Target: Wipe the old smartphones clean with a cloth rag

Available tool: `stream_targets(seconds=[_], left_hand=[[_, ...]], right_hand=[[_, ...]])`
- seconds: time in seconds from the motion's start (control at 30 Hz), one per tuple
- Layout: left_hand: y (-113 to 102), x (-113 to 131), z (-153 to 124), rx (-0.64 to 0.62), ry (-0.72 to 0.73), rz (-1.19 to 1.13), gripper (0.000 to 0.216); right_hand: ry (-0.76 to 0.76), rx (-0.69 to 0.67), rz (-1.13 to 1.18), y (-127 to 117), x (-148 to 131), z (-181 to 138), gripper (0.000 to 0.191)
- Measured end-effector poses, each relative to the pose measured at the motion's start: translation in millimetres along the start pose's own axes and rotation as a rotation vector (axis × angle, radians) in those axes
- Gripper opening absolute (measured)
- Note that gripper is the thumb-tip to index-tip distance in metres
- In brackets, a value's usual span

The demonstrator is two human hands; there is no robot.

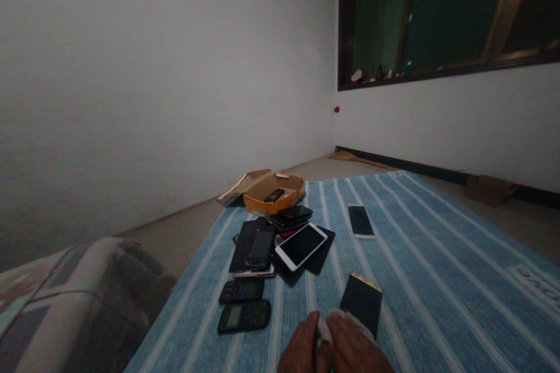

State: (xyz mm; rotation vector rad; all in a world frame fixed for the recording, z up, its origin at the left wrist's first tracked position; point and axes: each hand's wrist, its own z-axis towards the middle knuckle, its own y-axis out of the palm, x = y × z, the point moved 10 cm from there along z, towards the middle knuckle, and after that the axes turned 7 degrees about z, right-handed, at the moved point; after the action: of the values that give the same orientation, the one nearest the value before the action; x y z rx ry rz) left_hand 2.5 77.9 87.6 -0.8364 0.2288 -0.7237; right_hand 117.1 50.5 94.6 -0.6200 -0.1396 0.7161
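Note:
My two hands meet at the bottom edge, over a blue striped mat (429, 280). My left hand (301, 349) is closed, pinching a piece of white cloth (322, 331) against my right hand. My right hand (356, 349) is closed round the near end of a dark phone with a gold rim (363, 302), with more white cloth tucked between hand and phone. The phone's lower end is hidden behind my hand. Just to the left lie two black keypad phones (244, 316).
A heap of dark phones (258, 247) and a white-framed phone (301, 245) lie mid-mat, and a single phone (361, 220) lies apart. An orange box (280, 189) holds a small phone beside a cardboard lid (238, 186). A grey bundle (83, 303) sits at the left.

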Motion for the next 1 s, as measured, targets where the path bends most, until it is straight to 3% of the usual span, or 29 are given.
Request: stream_targets(seconds=[0.17,0.33,0.43,0.6,0.8,1.0], left_hand=[[-2.4,-2.5,4.6,-0.025,-0.073,-0.022,0.039],[-1.3,-1.4,3.9,-0.007,-0.051,-0.045,0.039],[-4.6,-1.7,5.7,-0.001,-0.080,-0.055,0.037],[-21.4,0.0,15.8,0.061,-0.171,-0.110,0.034],[-24.5,-0.4,18.6,0.067,-0.296,-0.124,0.035],[-20.6,-2.3,14.9,0.034,-0.223,-0.137,0.035]], right_hand=[[0.030,0.014,-0.027,-0.5,4.0,3.8,0.035],[-0.020,0.014,-0.029,-3.2,2.4,0.7,0.033],[-0.080,0.048,-0.065,-4.1,-8.7,6.5,0.028],[-0.039,0.157,-0.061,-14.3,-14.5,21.3,0.030],[-0.129,0.026,-0.072,-10.4,-14.7,12.0,0.023],[-0.035,0.026,-0.019,-3.6,-11.9,20.3,0.024]])
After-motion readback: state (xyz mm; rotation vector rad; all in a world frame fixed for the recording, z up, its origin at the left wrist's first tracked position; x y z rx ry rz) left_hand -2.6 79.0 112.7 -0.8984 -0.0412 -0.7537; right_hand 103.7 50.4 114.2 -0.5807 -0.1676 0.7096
